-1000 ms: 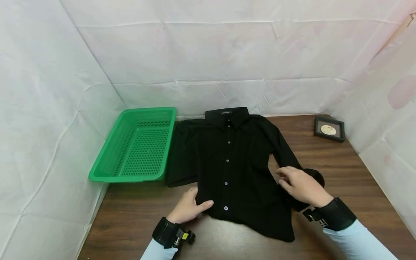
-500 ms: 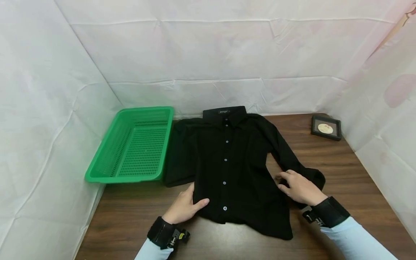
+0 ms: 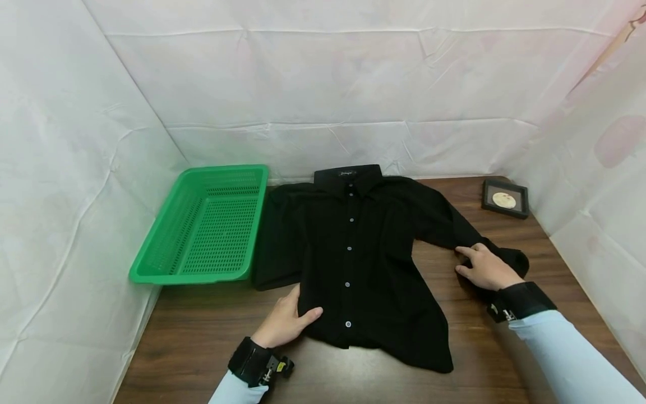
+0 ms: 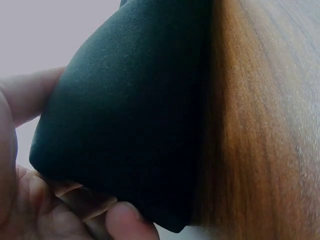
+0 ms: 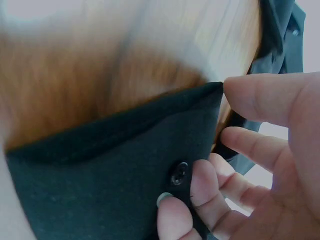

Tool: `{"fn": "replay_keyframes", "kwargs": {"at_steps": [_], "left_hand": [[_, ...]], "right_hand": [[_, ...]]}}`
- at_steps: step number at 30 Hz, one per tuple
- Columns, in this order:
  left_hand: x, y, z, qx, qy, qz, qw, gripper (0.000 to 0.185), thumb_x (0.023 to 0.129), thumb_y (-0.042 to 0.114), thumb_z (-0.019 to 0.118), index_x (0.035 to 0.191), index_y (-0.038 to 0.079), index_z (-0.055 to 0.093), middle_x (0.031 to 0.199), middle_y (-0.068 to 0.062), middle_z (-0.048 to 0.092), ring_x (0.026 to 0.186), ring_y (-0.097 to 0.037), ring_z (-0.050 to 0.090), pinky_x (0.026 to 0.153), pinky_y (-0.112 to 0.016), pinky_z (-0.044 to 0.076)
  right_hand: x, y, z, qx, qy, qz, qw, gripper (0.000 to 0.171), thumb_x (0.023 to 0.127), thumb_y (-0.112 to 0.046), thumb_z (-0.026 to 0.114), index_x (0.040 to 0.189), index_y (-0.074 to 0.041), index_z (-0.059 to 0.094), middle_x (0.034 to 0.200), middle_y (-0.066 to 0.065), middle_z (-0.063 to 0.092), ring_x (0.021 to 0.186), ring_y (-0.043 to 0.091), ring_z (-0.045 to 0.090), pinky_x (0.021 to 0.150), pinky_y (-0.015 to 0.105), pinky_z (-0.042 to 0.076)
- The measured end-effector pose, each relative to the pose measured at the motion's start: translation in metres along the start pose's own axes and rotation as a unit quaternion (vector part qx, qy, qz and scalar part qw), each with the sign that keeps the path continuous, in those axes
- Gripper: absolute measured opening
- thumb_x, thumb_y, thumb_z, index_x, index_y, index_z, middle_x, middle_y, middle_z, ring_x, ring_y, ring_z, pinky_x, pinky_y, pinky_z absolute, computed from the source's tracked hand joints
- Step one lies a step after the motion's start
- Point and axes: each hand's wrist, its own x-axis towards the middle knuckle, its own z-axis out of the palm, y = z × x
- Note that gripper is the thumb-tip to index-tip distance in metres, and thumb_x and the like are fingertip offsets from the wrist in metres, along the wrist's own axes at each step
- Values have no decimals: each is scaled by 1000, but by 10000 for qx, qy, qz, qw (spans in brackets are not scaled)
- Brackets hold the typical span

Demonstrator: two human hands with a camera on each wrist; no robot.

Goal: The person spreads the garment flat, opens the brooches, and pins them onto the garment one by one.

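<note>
Black shirt (image 3: 363,247) lies buttoned, face up, not yet folded; left hand (image 3: 285,320) pinches its hem at 7 o'clock, right hand (image 3: 487,269) pinches the cuff (image 5: 125,165) at 3 o'clock.

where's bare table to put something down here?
Free: the front strip of table below the green basket, and the back right patch between the shirt sleeve and the small frame. Crowded: the middle under the shirt, with the left hand and right hand gripping it.
</note>
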Motion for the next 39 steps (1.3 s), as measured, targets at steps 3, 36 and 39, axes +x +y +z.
{"fn": "replay_keyframes", "kwargs": {"at_steps": [3,36,39], "left_hand": [[1,0,0,8,30,-21,10000,74,91,49,61,147,9,34,132,-9,57,115,-23,57,95,-48,44],[-5,-16,-8,1426,319,437,9883,13,85,5,64,97,10,67,91,1,61,85,-14,58,75,-34,49],[-4,-17,-4,1455,265,429,9881,9,86,7,65,87,15,66,82,5,60,78,-12,57,69,-32,48]], "right_hand": [[9,10,-6,-39,-19,97,9999,58,96,-26,57,140,8,40,129,40,33,102,51,48,81,60,42],[-53,-73,41,1452,-681,-427,9861,35,92,-44,61,79,-13,55,63,-4,46,52,9,44,49,23,35],[-54,-75,44,1711,-925,-559,9793,32,93,-41,62,77,-13,57,62,-5,46,52,9,43,49,23,35]]}}
